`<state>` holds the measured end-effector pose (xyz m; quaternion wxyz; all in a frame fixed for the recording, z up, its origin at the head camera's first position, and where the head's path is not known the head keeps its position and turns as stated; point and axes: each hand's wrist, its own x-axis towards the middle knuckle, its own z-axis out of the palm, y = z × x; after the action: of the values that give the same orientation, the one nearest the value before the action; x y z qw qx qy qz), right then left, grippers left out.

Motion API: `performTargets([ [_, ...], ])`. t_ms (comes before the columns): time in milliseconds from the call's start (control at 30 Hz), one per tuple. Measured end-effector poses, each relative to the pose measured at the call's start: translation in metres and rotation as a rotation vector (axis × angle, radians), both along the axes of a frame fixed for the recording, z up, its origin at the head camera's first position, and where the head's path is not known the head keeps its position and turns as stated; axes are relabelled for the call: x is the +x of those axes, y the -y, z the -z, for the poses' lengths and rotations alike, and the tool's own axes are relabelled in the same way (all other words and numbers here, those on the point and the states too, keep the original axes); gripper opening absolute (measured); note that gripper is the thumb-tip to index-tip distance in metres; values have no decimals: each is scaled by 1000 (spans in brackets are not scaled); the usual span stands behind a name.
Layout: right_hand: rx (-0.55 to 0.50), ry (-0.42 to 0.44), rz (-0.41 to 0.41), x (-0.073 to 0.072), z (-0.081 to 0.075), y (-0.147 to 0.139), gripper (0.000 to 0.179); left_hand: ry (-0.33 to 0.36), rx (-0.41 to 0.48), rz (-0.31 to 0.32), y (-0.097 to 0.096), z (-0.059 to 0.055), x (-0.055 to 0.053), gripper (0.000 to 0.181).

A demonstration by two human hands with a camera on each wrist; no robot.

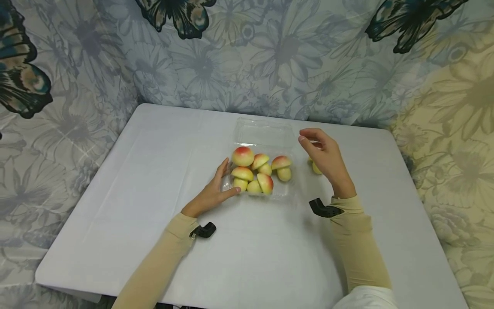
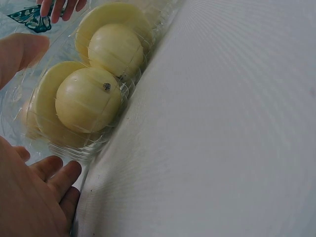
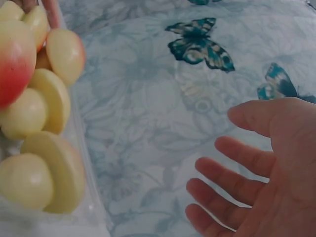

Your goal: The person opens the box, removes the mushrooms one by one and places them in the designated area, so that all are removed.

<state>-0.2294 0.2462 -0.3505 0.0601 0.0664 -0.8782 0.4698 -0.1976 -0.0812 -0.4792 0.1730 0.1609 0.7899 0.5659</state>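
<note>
Left hand [image 1: 212,194]: released, spread along the box [image 1: 285,190]!
Right hand [image 1: 326,156]: released, hovering over the desk [image 1: 247,249]!
Mushrooms [image 1: 243,156]: five in the box, another outside!

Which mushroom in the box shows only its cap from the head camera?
The back-left mushroom: just its rounded, red-topped cap shows. The other four mushrooms in the box show stems too.

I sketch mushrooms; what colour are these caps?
Yellow and red caps, best in the head view.
</note>
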Motion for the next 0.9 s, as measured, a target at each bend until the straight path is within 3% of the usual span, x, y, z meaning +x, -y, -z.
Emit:
performTargets([
  [900, 13, 35, -86, 0, 5, 21, 40, -22, -12, 2, 1, 2, -3, 107],
])
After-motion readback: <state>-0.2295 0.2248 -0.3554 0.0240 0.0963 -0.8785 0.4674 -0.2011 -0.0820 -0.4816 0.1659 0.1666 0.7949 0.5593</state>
